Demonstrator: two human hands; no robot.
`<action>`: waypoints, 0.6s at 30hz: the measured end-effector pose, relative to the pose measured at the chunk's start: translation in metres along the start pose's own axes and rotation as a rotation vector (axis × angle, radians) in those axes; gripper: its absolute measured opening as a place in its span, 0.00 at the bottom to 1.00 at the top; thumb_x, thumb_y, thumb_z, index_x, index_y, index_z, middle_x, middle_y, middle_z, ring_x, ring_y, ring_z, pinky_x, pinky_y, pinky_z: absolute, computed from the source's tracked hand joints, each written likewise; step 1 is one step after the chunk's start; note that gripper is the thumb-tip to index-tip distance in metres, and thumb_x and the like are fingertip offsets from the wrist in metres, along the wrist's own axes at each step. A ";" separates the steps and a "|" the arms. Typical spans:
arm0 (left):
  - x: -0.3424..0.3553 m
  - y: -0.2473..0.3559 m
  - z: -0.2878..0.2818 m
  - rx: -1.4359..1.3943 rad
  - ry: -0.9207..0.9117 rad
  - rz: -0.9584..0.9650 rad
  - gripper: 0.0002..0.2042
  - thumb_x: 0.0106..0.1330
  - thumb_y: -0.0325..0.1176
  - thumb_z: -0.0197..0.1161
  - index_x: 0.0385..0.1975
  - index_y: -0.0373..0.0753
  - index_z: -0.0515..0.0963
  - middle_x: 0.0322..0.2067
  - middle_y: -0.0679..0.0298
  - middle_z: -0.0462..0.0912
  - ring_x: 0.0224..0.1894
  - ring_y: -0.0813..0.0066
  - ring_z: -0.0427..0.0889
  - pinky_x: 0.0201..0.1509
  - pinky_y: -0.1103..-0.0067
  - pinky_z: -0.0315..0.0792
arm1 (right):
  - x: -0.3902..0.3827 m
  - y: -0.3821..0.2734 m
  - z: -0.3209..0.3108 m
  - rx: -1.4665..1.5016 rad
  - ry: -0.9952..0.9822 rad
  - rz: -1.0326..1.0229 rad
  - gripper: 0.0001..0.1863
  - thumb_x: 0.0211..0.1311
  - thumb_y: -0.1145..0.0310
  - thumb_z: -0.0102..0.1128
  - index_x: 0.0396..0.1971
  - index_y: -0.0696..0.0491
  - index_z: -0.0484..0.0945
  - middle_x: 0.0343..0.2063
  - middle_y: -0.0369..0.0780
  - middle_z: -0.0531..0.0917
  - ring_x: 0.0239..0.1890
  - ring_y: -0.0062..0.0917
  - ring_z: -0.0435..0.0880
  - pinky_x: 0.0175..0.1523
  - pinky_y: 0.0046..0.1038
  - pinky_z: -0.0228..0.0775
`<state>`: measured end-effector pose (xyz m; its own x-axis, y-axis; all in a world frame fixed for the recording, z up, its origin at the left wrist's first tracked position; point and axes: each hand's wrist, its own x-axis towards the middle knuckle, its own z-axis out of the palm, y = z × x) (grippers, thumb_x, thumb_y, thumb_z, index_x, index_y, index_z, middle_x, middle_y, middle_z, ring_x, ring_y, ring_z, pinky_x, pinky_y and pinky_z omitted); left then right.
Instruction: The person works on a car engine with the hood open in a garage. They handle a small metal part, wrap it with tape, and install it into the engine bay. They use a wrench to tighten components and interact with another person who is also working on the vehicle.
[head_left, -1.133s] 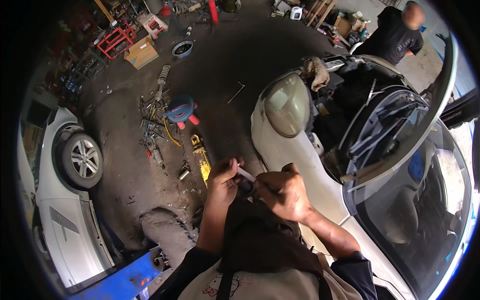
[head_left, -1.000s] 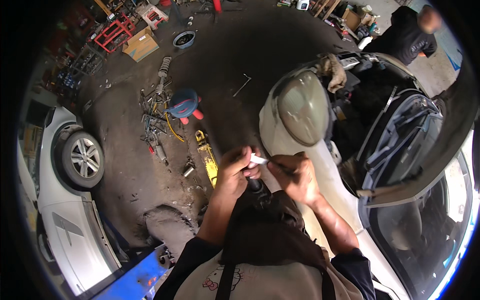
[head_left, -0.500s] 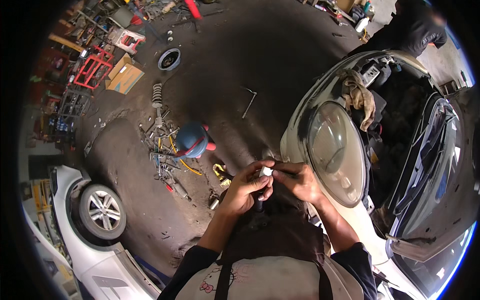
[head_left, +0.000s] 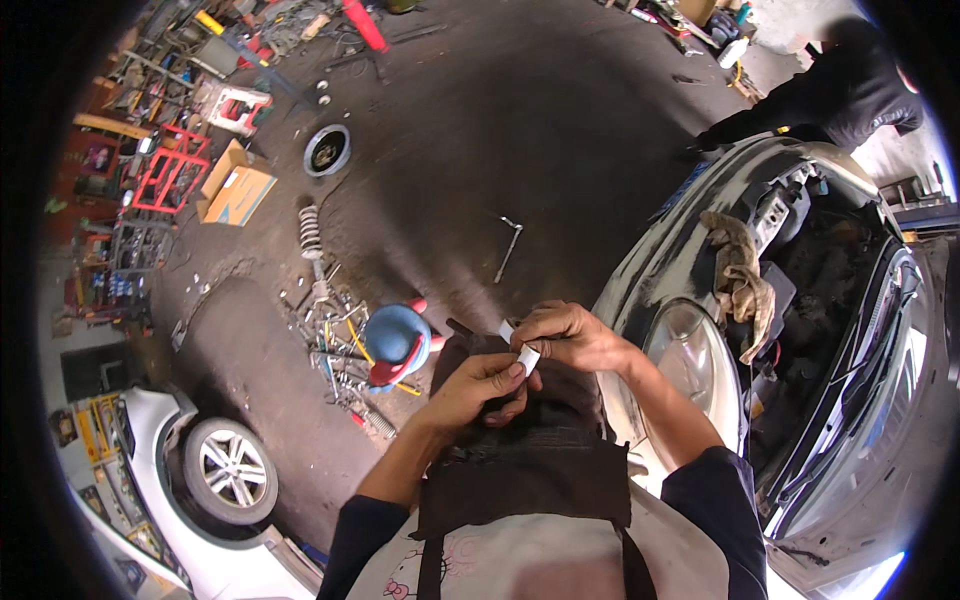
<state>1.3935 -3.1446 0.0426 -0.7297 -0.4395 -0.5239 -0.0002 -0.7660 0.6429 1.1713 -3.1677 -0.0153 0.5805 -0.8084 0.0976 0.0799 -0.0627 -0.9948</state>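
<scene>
In front of my apron (head_left: 540, 480) both hands meet at a small white piece (head_left: 528, 358), flat and strip-like, whose kind I cannot make out. My left hand (head_left: 480, 388) pinches its lower end between thumb and fingers. From the other side, my right hand (head_left: 572, 340) grips the upper end, fingers bent over it. Another bit of white shows just beyond the right fingertips; whether it belongs to the same piece is hidden.
At right stands a car with its engine bay open, a headlight (head_left: 690, 365) and a dirty rag (head_left: 740, 285) on its edge. Left of my hands are a blue round stool (head_left: 397, 345) and scattered tools. A wrench (head_left: 508, 250) lies ahead; a person (head_left: 850, 90) leans at the far right.
My right hand has shifted over the top of the white piece, and more of a strip shows now. My view has tilted, and the person at far right has moved into fuller sight.
</scene>
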 end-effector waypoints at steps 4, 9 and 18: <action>0.031 0.064 -0.053 0.174 -0.171 -0.114 0.19 0.76 0.44 0.53 0.38 0.30 0.76 0.16 0.66 0.71 0.14 0.84 0.64 0.17 0.84 0.55 | 0.058 0.007 -0.044 0.017 -0.216 0.042 0.13 0.62 0.76 0.63 0.47 0.58 0.82 0.45 0.44 0.86 0.48 0.31 0.83 0.52 0.31 0.74; 0.074 0.111 -0.111 0.400 -0.295 -0.224 0.18 0.75 0.44 0.54 0.38 0.31 0.76 0.16 0.67 0.72 0.15 0.84 0.66 0.18 0.84 0.57 | 0.134 -0.013 -0.062 0.053 -0.164 0.290 0.24 0.61 0.78 0.59 0.59 0.59 0.75 0.53 0.47 0.82 0.53 0.29 0.80 0.60 0.31 0.71; 0.109 0.166 -0.191 0.143 -0.302 -0.221 0.07 0.76 0.35 0.53 0.42 0.38 0.70 0.27 0.69 0.70 0.22 0.84 0.67 0.22 0.84 0.62 | 0.163 -0.060 0.006 0.175 0.738 0.212 0.28 0.70 0.62 0.61 0.60 0.63 0.64 0.38 0.42 0.83 0.40 0.20 0.82 0.50 0.25 0.73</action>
<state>1.4447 -3.4098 -0.0148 -0.8695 -0.0974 -0.4843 -0.2594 -0.7444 0.6153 1.2658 -3.2925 0.0610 -0.0856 -0.9763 -0.1987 0.1899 0.1798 -0.9652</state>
